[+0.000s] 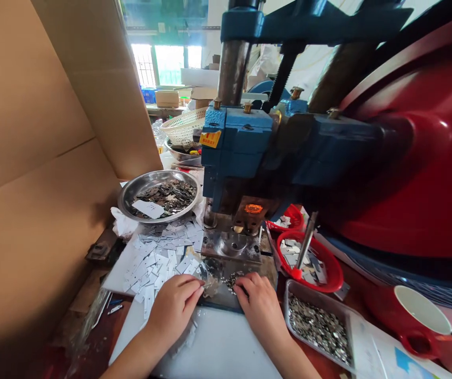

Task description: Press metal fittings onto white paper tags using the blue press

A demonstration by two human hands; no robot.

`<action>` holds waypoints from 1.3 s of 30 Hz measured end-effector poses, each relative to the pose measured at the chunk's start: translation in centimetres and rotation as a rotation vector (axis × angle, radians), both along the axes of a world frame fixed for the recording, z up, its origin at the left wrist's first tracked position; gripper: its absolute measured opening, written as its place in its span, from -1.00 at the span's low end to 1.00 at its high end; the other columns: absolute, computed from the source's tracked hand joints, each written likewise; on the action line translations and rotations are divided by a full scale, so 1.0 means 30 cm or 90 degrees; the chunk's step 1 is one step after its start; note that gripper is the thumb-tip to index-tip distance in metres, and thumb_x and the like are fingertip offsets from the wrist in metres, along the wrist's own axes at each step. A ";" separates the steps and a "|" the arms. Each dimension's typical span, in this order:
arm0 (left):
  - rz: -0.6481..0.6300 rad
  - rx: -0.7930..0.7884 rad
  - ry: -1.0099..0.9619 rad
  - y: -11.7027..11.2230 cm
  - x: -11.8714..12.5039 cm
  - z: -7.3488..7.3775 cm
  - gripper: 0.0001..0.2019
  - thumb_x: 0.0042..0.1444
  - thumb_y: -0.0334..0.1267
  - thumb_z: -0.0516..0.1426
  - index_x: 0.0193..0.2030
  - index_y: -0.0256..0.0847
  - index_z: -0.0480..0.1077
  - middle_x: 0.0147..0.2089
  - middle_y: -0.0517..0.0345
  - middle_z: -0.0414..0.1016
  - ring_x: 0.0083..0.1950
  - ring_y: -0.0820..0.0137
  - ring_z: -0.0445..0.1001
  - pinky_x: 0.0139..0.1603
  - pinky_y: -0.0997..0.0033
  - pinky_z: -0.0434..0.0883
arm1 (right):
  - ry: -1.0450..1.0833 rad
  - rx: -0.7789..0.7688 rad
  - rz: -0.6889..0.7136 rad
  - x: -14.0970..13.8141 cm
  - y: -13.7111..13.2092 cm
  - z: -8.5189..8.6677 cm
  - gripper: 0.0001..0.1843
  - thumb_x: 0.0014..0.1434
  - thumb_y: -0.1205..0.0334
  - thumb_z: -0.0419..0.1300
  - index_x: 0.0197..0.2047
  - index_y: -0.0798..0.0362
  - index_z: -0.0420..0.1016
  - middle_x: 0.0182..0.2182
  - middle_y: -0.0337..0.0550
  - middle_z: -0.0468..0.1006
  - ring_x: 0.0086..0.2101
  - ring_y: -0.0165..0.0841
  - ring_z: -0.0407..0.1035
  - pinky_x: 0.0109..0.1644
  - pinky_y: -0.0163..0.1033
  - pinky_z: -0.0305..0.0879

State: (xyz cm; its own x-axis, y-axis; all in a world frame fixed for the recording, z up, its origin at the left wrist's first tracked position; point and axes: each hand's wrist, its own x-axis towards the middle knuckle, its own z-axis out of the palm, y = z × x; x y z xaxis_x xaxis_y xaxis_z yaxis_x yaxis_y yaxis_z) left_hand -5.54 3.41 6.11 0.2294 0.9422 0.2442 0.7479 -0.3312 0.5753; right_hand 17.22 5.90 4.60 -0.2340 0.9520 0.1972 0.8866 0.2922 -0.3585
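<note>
Closest is a smooth white board (222,345). Just past it, the left hand (178,302) has its thumb and finger close together beside a thin, flat metal piece (210,287). I cannot tell if they pinch it. The right hand (261,300) curls its fingers down by a little pile of shiny metal bits (233,280); I cannot tell if it holds any. The piece and the pile both lie in front of the blue press (236,142).

To the right are a clear plastic tub (318,326) full of small metal parts and a red mug (392,316). A bump from the right arm could tip the tub and mix the parts.

To the left, thin metal plates with holes (163,258) lie in a loose heap. A careless sleeve or elbow could make some slide off.

Farther on is the press's steel die block (232,245). Fingers there could get badly squashed if the top came down. Behind the heap sits a steel bowl (125,202) of dark flat pieces.
</note>
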 end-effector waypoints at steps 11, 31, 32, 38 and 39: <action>0.037 -0.245 -0.284 0.014 0.038 0.024 -0.64 0.26 -0.05 -0.05 -0.38 -0.19 0.42 -0.41 0.13 0.45 -0.36 0.35 0.41 -0.32 0.41 0.31 | 0.020 0.025 0.073 -0.006 0.016 -0.004 -0.86 0.21 0.30 0.10 -0.28 -0.04 0.49 -0.29 -0.15 0.49 -0.26 -0.22 0.34 -0.22 -0.14 0.21; 0.179 -0.551 -0.791 0.078 0.084 0.059 -0.53 -0.04 -0.37 0.15 0.08 -0.35 0.39 -0.37 0.07 0.52 -0.34 0.43 0.41 -0.23 0.43 0.34 | 0.244 0.015 -0.066 0.010 0.349 0.069 -0.72 0.11 0.06 0.04 -0.43 0.03 0.47 -0.38 -0.06 0.49 -0.29 -0.21 0.37 -0.17 -0.16 0.25; 0.176 -0.552 -0.793 0.081 0.085 0.064 -0.53 -0.05 -0.39 0.14 0.08 -0.35 0.39 -0.37 0.05 0.53 -0.34 0.43 0.42 -0.22 0.43 0.34 | 0.239 0.014 -0.081 0.003 0.370 0.060 -0.73 0.07 0.05 0.06 -0.45 0.04 0.46 -0.39 -0.05 0.49 -0.29 -0.19 0.37 -0.18 -0.16 0.25; 0.162 -0.555 -0.816 0.101 0.084 0.098 -0.50 -0.10 -0.47 0.08 0.07 -0.38 0.39 -0.41 0.04 0.53 -0.36 0.44 0.43 -0.27 0.46 0.33 | 0.253 -0.004 -0.089 0.001 0.419 0.019 -0.69 0.01 -0.02 0.07 -0.49 0.03 0.46 -0.47 -0.08 0.49 -0.36 -0.18 0.38 -0.28 -0.17 0.25; 0.155 -0.555 -0.822 0.104 0.084 0.099 -0.48 -0.12 -0.49 0.08 0.07 -0.38 0.39 -0.39 0.03 0.53 -0.34 0.43 0.44 -0.26 0.46 0.34 | 0.258 -0.006 -0.087 0.004 0.416 0.020 -0.67 0.01 -0.04 0.06 -0.48 0.03 0.47 -0.47 -0.08 0.50 -0.36 -0.18 0.38 -0.28 -0.17 0.25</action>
State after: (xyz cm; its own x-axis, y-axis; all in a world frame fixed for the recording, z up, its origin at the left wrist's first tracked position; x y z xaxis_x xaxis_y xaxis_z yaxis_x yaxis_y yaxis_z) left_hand -3.03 6.52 9.09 0.1322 0.8739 -0.4677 -0.3942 0.4793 0.7841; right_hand 17.35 18.38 5.20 -0.0116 0.9711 0.2384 0.7041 0.1772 -0.6876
